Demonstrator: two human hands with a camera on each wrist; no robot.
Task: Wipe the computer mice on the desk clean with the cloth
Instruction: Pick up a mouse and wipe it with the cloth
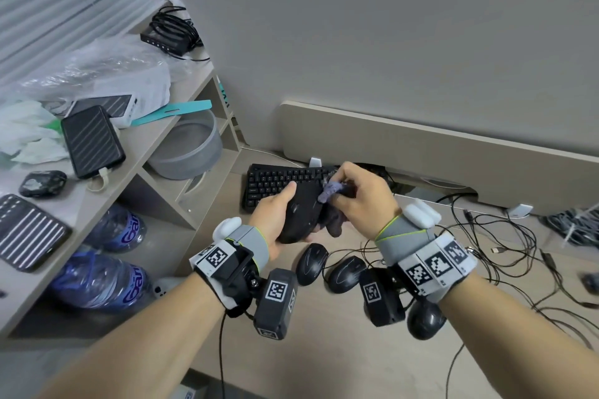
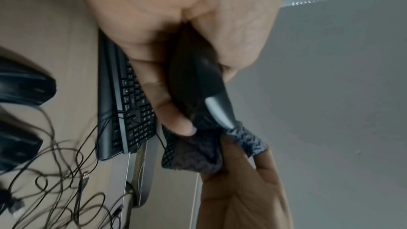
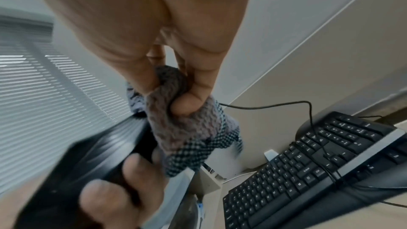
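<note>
My left hand grips a black computer mouse lifted above the desk; the same black computer mouse fills the left wrist view between thumb and fingers. My right hand holds a bunched grey-purple cloth and presses it on the mouse's front end. In the right wrist view the cloth is wadded between thumb and fingers against the mouse. Three more black mice lie on the desk: one mouse, a second mouse and a third mouse.
A black keyboard lies behind my hands by the wall. Tangled cables cover the desk's right side. To the left stands a shelf unit with power banks, bags, a grey bowl and water bottles.
</note>
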